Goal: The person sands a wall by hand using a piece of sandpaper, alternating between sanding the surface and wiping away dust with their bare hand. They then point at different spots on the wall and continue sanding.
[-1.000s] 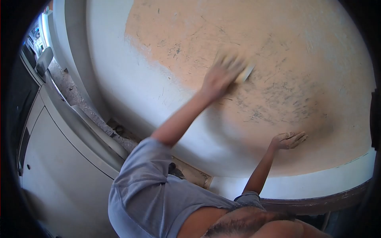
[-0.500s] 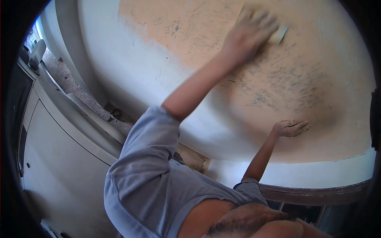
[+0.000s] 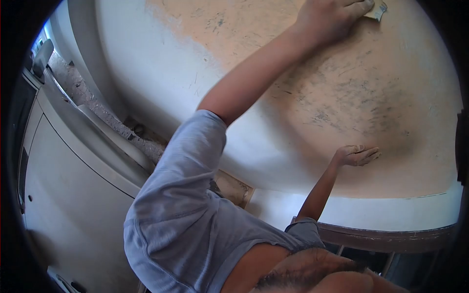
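Note:
My left hand (image 3: 334, 17) is at the top edge of the view, dusty and closed around a piece of sandpaper (image 3: 376, 10). One pale yellowish corner of the sheet shows past the fingers, with print on it; the palm hides the rest. Hand and sheet lie over the tan, scuffed patch (image 3: 337, 102) on the pale wall (image 3: 156, 73). Lower right, my right hand (image 3: 359, 155) is coated in dust, its fingers extended and slightly bent. It holds nothing and overlaps the lower part of the tan patch.
A beige cabinet-like body (image 3: 78, 195) with a curved edge stands on the left. Rubble-strewn floor (image 3: 80, 88) runs between it and the wall. A dark brown ledge (image 3: 391, 239) crosses the lower right, below a white band of wall.
My left hand has swept up and to the right across the wall with the sandpaper, partly leaving the view. My right hand has stayed nearly in place.

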Tool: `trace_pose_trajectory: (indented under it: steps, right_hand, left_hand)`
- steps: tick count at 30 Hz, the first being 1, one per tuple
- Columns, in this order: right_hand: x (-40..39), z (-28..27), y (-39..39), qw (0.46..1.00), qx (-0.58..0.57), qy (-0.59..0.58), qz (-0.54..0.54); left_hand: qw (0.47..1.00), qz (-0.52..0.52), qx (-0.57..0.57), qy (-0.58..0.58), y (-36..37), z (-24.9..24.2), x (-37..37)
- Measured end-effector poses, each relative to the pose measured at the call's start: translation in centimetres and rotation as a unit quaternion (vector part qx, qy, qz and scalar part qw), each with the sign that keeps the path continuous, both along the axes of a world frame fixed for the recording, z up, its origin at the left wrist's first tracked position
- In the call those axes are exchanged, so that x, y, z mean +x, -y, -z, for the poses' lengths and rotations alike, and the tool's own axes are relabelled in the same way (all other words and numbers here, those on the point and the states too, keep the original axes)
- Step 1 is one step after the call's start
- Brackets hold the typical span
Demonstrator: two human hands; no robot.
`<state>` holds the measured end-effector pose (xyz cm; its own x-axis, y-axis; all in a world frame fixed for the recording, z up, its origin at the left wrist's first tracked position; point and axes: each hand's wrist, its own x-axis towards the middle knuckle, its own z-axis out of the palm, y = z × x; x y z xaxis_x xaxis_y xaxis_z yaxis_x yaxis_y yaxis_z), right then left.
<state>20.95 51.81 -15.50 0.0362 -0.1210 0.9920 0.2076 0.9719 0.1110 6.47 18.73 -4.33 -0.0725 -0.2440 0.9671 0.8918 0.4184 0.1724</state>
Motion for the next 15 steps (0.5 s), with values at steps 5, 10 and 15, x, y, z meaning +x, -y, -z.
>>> trace_pose_trajectory:
  steps: [5,10,15]
  right_hand:
    - [0.1,0.0,0.5,1.0,-0.019,0.01,-0.004]
    - [-0.1,0.1,1.1,1.0,-0.026,0.0,-0.011]
    - [0.0,-0.1,0.4,1.0,0.008,-0.003,-0.012]
  left_hand:
    - [0.992,-0.102,-0.014,-0.073,1.5,9.4,1.1]
    - [0.992,-0.081,-0.041,0.093,-1.3,26.1,5.6]
    - [0.993,-0.116,0.014,-0.028,4.2,10.3,-0.3]
